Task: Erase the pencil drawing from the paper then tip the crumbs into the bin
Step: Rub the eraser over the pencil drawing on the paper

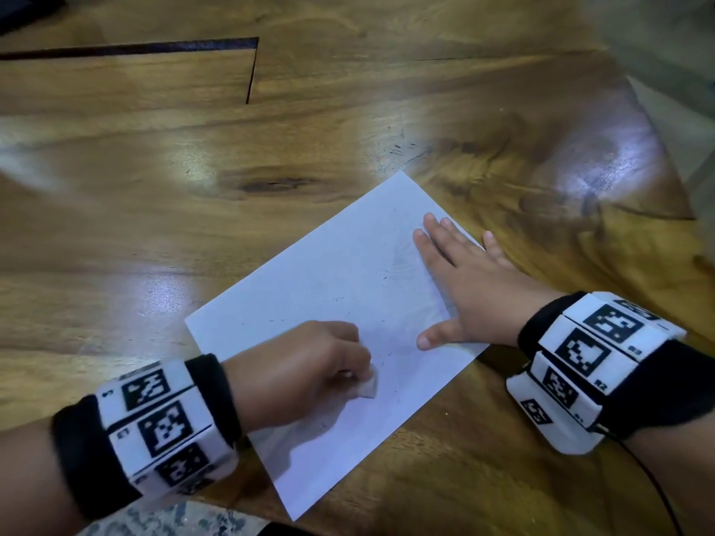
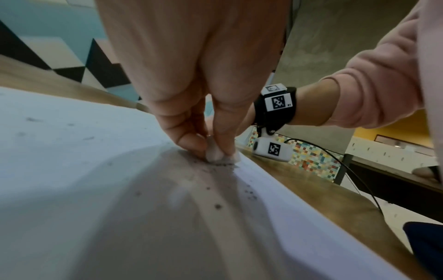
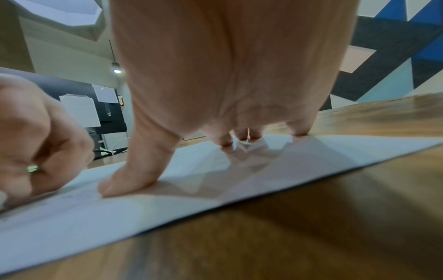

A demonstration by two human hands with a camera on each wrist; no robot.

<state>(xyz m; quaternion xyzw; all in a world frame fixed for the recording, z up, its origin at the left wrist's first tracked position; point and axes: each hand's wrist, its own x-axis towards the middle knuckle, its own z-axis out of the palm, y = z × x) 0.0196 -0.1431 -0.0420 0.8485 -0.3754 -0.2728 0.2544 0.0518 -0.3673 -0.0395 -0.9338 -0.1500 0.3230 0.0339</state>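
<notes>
A white sheet of paper (image 1: 329, 303) lies at an angle on the wooden table (image 1: 271, 148). My left hand (image 1: 309, 373) pinches a small white eraser (image 1: 367, 386) and presses it on the paper near its front edge. In the left wrist view the eraser (image 2: 215, 154) sits between thumb and fingertips, with dark crumbs (image 2: 239, 189) scattered below it. My right hand (image 1: 464, 280) lies flat with fingers spread on the sheet's right side, holding it down; the right wrist view shows its fingertips (image 3: 129, 185) on the paper (image 3: 167, 217). Only faint pencil traces show. No bin is in view.
A dark seam (image 1: 251, 67) runs through the tabletop at the far left. The table's right corner and edge (image 1: 665, 156) drop to the floor beyond. A thin black cable (image 1: 650, 477) trails from my right wristband over the table's near side.
</notes>
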